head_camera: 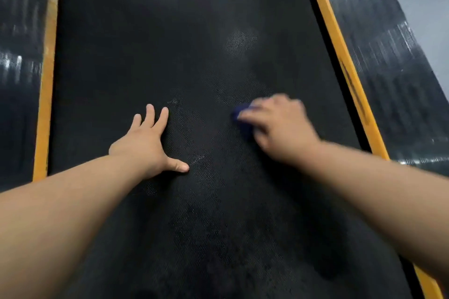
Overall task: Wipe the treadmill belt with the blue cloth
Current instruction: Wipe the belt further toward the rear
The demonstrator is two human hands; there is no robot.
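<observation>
Treadmill belt [194, 31]: black, textured, smudged. Left hand [143, 143]: flat on belt, fingers spread, holding nothing. Right hand [279, 128]: blurred, fingers curled over blue cloth [243, 119], right of centre.

Lighting dimly, leaving the belt [170, 31] almost black. Glinting in pale streaks on the 2 glossy side rails [17, 65]. Smearing the right hand [279, 126] and blue cloth [243, 118] with motion blur; rendering the left hand [143, 141] sharp. Bowing edges near the corners.

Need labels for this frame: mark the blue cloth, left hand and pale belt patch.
blue cloth [245, 128]: head view, its exposed left edge.
left hand [143, 143]: head view, back of the hand.
pale belt patch [240, 41]: head view, its middle.
</observation>
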